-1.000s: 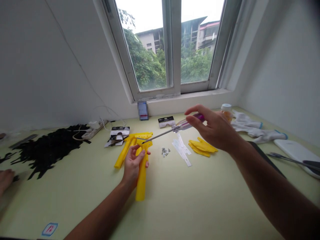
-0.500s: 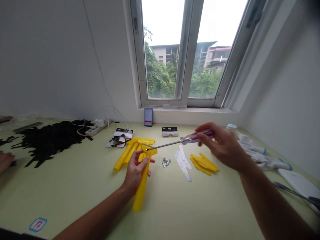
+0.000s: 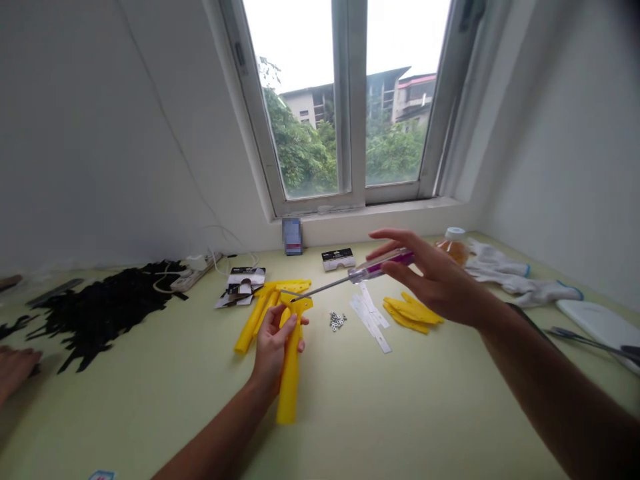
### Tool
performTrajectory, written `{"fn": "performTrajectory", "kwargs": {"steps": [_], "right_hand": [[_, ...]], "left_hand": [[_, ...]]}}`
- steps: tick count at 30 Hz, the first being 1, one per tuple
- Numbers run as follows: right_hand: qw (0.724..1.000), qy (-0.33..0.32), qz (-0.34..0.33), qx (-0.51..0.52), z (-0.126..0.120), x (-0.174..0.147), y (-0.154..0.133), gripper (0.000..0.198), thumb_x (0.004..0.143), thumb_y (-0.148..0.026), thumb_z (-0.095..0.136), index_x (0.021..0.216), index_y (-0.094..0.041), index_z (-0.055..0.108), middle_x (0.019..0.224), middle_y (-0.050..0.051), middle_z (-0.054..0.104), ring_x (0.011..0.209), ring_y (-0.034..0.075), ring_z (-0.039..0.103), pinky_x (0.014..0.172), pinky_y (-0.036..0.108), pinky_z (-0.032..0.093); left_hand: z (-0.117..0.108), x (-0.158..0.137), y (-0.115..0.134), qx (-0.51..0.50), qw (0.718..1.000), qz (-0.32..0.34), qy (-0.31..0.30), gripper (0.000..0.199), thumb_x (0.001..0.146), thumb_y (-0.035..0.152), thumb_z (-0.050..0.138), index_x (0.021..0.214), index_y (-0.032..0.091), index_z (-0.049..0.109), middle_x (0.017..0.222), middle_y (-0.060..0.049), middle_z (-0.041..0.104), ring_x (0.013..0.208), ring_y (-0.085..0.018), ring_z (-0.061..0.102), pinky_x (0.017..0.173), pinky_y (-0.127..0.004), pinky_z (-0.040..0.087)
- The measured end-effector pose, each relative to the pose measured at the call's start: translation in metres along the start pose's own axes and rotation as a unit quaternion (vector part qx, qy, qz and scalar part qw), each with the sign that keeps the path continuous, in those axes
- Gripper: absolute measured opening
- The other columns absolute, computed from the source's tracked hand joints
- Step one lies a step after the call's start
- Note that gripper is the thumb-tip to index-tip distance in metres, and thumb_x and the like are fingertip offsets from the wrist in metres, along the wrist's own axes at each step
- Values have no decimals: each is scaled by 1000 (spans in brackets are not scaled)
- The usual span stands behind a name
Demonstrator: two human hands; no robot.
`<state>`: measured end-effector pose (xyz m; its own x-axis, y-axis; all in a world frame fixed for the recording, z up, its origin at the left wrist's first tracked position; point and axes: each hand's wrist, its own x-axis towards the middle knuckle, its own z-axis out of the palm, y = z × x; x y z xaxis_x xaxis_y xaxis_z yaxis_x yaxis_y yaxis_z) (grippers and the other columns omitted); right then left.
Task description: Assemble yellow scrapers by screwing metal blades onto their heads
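My left hand (image 3: 273, 347) is wrapped round a yellow plastic scraper handle (image 3: 289, 393), its flared head up and its tube pointing toward me. In my right hand (image 3: 447, 283) is a screwdriver (image 3: 369, 269) with a clear and purple grip, held between thumb and fingers, some of them stretched out. The screwdriver's tip meets the head of the handle near a hole; whether it sits in a screw is too small to tell. Just behind lie more yellow handles (image 3: 247, 327). Small screws or nuts (image 3: 337, 321), white blade strips (image 3: 371, 319) and yellow flat pieces (image 3: 411, 312) lie to the right.
Black strips (image 3: 115, 300) are heaped at left, near another person's hand (image 3: 17, 373). Card packaging (image 3: 245, 283), a power strip (image 3: 197, 272) and a phone (image 3: 293, 237) stand toward the wall. On the right are a bottle (image 3: 454, 245), white gloves (image 3: 530, 290), scissors (image 3: 590, 340) and a white tray (image 3: 595, 317).
My view has tilted and shifted a little. The screwdriver's tip stays at the handle's head, while the fingers of my right hand have loosened and stretched along the grip.
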<state>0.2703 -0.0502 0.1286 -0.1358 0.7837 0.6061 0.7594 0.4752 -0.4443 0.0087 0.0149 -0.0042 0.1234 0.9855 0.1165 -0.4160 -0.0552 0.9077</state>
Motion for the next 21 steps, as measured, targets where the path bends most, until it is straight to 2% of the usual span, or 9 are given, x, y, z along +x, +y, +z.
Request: {"fn": "performTrajectory", "kwargs": {"steps": [2,3,6,10,13,14,17,19,21], "right_hand": [[999,23,42,-12,4,0,-1,35,95,-45,42,122,-24,51,86,5,69,78,21,67,70,33,50],[999,22,40,-10,5,0,-2,36,95,-45,43,124,-23,49,88,6,69,80,21,67,71,34,51],[999,-24,-20,38,5,-1,-1,52,92,-41,49,139,-25,31,110,9,66,94,21,65,78,34,51],[998,15,48,-35,-1,-2,1,38,94,-44,45,126,-24,48,85,5,70,74,21,67,68,34,51],[1000,-18,0,-18,-6,0,0,43,92,-42,49,131,-24,45,105,8,69,87,22,67,74,33,51],[1000,-24,-11,-8,-6,0,-1,43,92,-42,50,131,-24,45,106,8,69,88,22,67,74,32,51],[998,22,32,-40,-5,-1,-5,36,94,-44,47,121,-22,54,85,5,71,73,20,68,69,32,51],[998,19,24,-47,-4,-3,-8,38,93,-43,47,124,-22,51,93,7,71,78,21,68,71,33,51],[1000,-23,-16,-13,-3,-4,-10,44,92,-42,50,132,-24,45,110,9,67,89,22,67,76,33,51]], "left_hand": [[-2,3,-1,2,1000,-1,5,36,72,28,76,98,21,53,109,-4,55,83,-19,65,40,-18,45],[-3,5,-1,3,1000,-1,9,37,71,28,77,98,21,53,108,-4,55,83,-19,65,40,-18,44],[-1,5,-2,5,1000,-5,10,37,70,28,77,97,21,53,109,-3,55,83,-19,65,40,-18,44],[4,0,0,19,1000,-12,-2,34,72,29,75,97,21,53,108,-3,56,84,-19,66,41,-19,45],[5,-2,1,25,1000,-5,-1,35,72,28,75,97,21,52,108,-3,56,84,-20,66,41,-19,45],[4,-2,1,24,1000,-2,-2,35,72,27,75,97,21,52,107,-3,56,84,-21,66,40,-19,45],[2,0,0,21,1000,-1,-10,32,74,25,74,98,22,52,108,-3,56,85,-21,66,40,-19,45],[1,1,0,19,1000,1,-9,31,75,24,73,98,22,53,110,-3,55,84,-20,66,40,-19,45],[1,2,0,16,1000,4,-5,32,74,24,74,98,22,53,112,-3,54,83,-19,66,40,-19,45]]}}
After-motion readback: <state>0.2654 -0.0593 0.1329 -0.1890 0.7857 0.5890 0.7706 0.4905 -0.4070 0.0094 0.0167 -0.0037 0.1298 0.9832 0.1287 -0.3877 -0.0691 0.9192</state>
